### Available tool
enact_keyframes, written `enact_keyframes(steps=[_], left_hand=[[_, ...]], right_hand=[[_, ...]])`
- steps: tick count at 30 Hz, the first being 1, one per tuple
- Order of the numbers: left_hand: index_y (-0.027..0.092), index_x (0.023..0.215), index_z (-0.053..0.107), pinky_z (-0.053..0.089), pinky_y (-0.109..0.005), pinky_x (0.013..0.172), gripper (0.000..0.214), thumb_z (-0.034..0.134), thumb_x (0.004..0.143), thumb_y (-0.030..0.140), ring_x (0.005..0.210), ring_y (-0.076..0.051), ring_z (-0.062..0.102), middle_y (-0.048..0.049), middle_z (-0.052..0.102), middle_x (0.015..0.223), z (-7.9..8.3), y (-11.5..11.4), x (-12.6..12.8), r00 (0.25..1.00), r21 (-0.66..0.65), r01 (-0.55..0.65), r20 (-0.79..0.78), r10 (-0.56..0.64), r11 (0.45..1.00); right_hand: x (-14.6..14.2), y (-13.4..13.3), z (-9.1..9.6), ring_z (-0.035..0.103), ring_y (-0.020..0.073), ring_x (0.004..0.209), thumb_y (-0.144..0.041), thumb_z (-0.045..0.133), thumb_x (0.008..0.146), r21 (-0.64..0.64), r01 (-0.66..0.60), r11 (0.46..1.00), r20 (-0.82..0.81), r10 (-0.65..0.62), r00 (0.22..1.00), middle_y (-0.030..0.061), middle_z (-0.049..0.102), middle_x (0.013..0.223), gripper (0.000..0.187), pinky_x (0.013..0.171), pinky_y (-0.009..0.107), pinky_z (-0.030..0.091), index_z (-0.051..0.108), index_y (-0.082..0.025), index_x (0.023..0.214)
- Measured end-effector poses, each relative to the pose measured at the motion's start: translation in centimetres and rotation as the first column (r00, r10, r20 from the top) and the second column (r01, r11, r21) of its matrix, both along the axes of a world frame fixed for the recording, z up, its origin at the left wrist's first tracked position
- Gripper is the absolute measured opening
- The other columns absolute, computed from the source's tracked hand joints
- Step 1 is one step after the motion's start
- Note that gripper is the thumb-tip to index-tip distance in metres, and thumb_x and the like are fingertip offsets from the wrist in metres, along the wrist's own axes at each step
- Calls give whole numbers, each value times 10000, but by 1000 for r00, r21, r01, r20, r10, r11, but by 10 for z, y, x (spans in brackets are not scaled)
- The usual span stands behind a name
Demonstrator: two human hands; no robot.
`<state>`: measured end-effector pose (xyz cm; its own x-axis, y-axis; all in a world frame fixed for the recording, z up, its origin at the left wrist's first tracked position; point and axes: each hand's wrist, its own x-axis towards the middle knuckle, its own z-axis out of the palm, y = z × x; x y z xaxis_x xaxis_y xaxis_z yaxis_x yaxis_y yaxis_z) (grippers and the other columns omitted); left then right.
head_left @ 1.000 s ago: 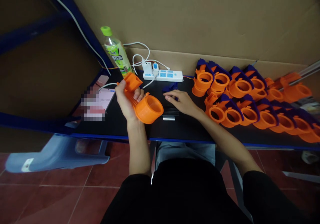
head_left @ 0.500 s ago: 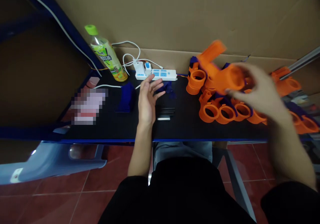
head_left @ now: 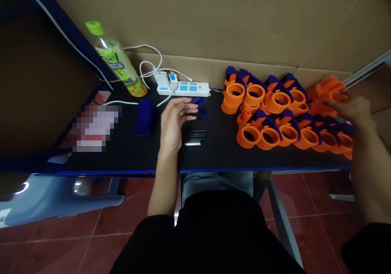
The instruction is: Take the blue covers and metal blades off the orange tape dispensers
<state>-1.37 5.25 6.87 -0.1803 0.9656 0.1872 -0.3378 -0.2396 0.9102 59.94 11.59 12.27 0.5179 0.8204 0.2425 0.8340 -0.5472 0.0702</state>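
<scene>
At the far right, my right hand [head_left: 356,111] is closed on an orange plastic ring part [head_left: 325,103], its thumb lying over the orange plastic; motion blurs it, and I cannot tell where this part ends and others begin. My left hand [head_left: 172,123] hovers over the black tabletop with fingers apart and nothing in it. Beside it lie several thin dark rods [head_left: 197,134], a short silvery rod [head_left: 192,143] and some small dark blue pieces [head_left: 200,107]. Orange ring parts with dark blue pieces attached stand in two rows, including a front ring part [head_left: 250,137].
A white power strip [head_left: 189,88] with plugs and cables lies along the cardboard wall [head_left: 214,21]. To the left stand a green-capped drink bottle [head_left: 120,64] and a dark blue stack [head_left: 145,117]. A blue-grey stool [head_left: 61,196] is below the table's left side.
My right hand has carried the orange ring part from above the rows down to the far right. My left hand stays near the rods, and the camera view has shifted slightly.
</scene>
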Motion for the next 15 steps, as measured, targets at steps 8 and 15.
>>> enact_keyframes(steps=[8,15], left_hand=[[184,903,781,574,-233,630,198,690,918,359,677,-145,687,-62,751,762,3,-2,1,1000,31,10,1,-10,999],[183,885,790,568,-229,603,220,682,945,365,664,-147,672,-66,725,749,3,-2,3,1000,24,16,11,-17,1000]], right_hand=[[-15,4,-5,566,331,1504,-532,799,966,24,80,997,-167,-74,983,248,578,1596,810,1164,412,452,555,-174,1651],[-22,6,-8,585,308,1454,-410,764,987,6,98,995,-180,-95,979,254,591,1580,776,1042,410,433,517,-173,1683]])
